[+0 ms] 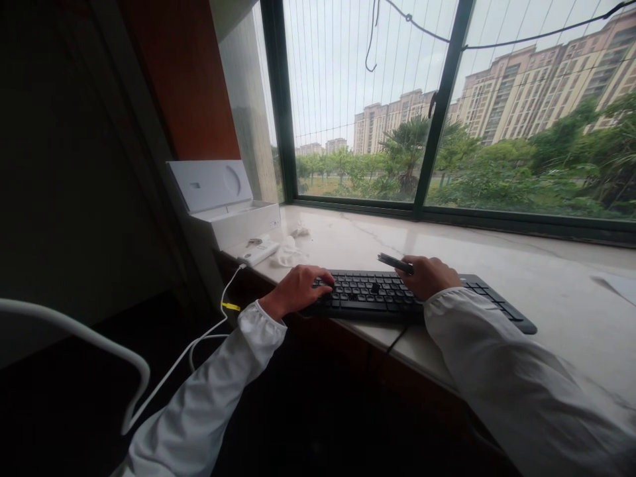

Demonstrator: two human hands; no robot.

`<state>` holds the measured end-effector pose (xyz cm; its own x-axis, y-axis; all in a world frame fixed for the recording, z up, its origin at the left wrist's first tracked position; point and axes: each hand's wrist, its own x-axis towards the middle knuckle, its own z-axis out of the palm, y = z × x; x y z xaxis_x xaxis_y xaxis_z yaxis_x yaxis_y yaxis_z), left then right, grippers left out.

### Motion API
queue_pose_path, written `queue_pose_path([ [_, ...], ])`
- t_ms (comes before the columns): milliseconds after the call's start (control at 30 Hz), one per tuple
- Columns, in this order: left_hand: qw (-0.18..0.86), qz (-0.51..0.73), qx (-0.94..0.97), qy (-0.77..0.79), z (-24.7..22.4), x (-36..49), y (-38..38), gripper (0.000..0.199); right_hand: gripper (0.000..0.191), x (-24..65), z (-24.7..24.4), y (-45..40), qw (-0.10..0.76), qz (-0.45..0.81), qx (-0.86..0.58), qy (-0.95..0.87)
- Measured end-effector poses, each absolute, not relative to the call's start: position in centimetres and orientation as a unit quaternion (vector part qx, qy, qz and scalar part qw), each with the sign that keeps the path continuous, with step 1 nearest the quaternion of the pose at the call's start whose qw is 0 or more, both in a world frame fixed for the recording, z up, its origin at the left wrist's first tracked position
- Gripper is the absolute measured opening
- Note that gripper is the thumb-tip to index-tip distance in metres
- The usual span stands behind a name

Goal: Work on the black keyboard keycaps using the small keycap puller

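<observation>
A black keyboard (368, 301) lies along the front edge of the pale windowsill, its left end reaching past the edge. My left hand (302, 289) is at its left end, with thumb and forefinger bent over the keys; whether a small thing is between them cannot be made out. Above the right half of the keyboard, my right hand (430, 275) is closed round a slim dark tool (392, 262) whose tip points left. A small black piece (375, 288), perhaps a keycap, stands out among the middle keys.
On the marble sill (561, 298), an open white box (243, 222) stands at the left. A white power strip (259, 253) with a white cable (222, 311) lies before it, beside crumpled clear plastic (289, 252). The window frame (440, 126) rises behind.
</observation>
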<state>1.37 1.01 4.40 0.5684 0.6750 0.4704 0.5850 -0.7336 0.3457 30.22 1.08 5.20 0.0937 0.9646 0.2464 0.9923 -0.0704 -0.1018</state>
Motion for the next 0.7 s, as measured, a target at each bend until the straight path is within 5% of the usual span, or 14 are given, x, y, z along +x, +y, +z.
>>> queue_pose_path([
  [700, 0.052, 0.206, 0.894, 0.394, 6.4, 3.1, 1.2, 0.015, 0.037, 29.8, 5.7, 0.7, 0.131, -0.061, -0.733, -0.664],
])
